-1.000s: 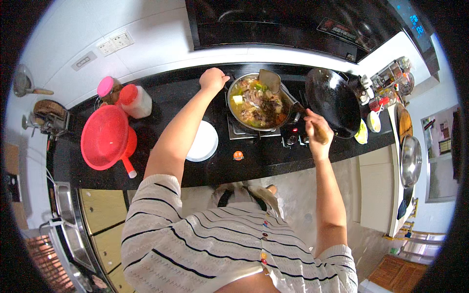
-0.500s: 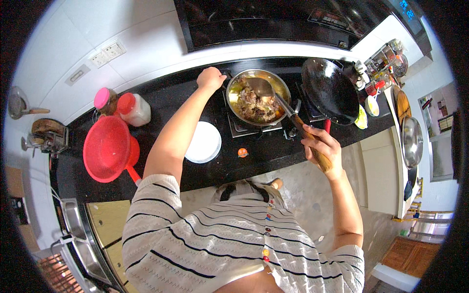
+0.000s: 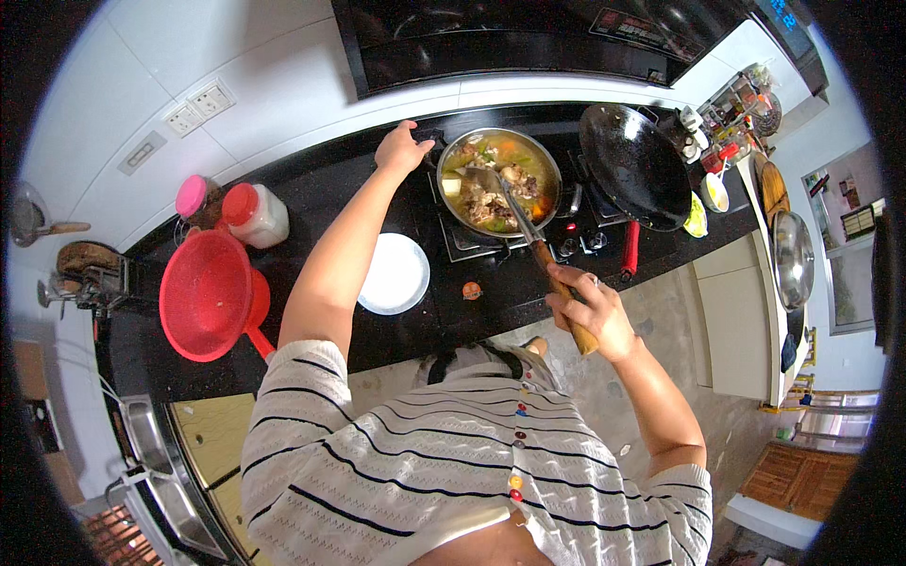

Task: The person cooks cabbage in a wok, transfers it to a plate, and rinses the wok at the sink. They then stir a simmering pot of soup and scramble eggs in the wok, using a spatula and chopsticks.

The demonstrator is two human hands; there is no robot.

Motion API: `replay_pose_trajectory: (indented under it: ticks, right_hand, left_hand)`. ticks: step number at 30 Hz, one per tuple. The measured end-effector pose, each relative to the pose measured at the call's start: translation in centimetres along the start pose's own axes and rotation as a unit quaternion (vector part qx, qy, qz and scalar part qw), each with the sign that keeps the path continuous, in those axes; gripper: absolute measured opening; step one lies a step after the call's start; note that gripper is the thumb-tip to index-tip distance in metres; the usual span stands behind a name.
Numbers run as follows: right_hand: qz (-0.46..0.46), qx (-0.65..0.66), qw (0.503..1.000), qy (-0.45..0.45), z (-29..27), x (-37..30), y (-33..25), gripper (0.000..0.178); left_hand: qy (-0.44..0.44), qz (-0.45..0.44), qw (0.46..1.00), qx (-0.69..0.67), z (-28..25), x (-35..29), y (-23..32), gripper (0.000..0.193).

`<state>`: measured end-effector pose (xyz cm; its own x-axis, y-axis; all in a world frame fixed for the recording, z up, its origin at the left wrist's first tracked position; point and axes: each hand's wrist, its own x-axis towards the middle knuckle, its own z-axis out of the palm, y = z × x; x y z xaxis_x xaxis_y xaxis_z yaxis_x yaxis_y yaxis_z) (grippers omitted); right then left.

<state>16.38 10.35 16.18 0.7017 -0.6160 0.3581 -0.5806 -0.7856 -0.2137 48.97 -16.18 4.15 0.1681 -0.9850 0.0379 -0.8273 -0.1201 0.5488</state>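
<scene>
A steel pan (image 3: 547, 160) full of meat and vegetable pieces sits on the stove (image 3: 576, 236) at the back of the black counter. My left hand (image 3: 401, 149) grips the pan's handle at its left side. My right hand (image 3: 590, 311) holds the wooden handle of a long metal spatula (image 3: 514, 203), whose blade lies in the food. My right hand is off the counter's front edge, above the floor.
An empty black wok (image 3: 634, 165) with a red handle stands to the right of the pan. A white plate (image 3: 394, 274) lies left of the stove, a red colander (image 3: 208, 294) further left, two lidded jars (image 3: 253, 215) behind. Bottles crowd the far right corner.
My right hand has pulled back toward me and down, dragging the spatula blade through the food. My left hand has stayed on the pan's handle.
</scene>
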Motion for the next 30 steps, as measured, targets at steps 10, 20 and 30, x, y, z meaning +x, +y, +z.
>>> replay_pose_trajectory:
  ticks: [10, 20, 30]
  right_hand:
    - [0.032, -0.013, 0.997, 0.069, -0.7, 0.8, -0.4, 0.034]
    - [-0.024, -0.067, 0.997, -0.007, -1.7, 3.6, 1.6, 0.026]
    - [-0.179, -0.139, 0.947, -0.227, -5.1, 6.5, 3.3, 0.025]
  left_hand:
    - [-0.054, 0.027, 0.997, -0.050, -0.3, -0.4, -0.7, 0.031]
    - [-0.047, 0.024, 0.997, -0.052, -0.2, -0.3, -0.6, 0.030]
    - [-0.056, 0.007, 0.998, -0.025, -1.0, -1.2, 0.9, 0.034]
